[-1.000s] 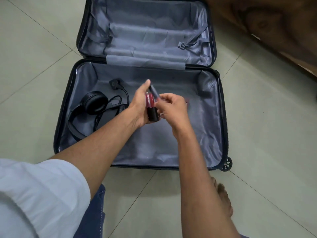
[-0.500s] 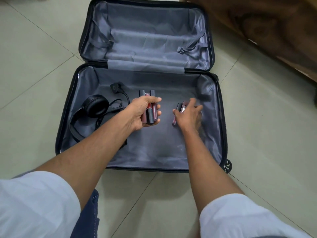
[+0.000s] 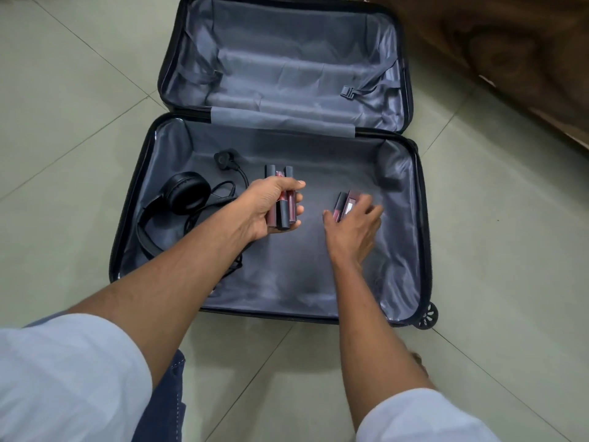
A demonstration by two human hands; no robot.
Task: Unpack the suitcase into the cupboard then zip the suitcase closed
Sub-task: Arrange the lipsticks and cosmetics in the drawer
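Left hand [image 3: 271,208] grips the gathered lipstick tubes [image 3: 282,205]; right hand [image 3: 352,228], having left that bundle, now closes on remaining tubes [image 3: 342,207] in the suitcase [image 3: 420,218], so unpacking continues.

Pale grey-green tiled floor [image 3: 79,100], thin grout lines; brown wooden furniture [image 3: 510,49] top right.

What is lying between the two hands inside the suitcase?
Nothing: in the head view, only bare grey lining shows between the left hand, holding tubes, and the right hand.
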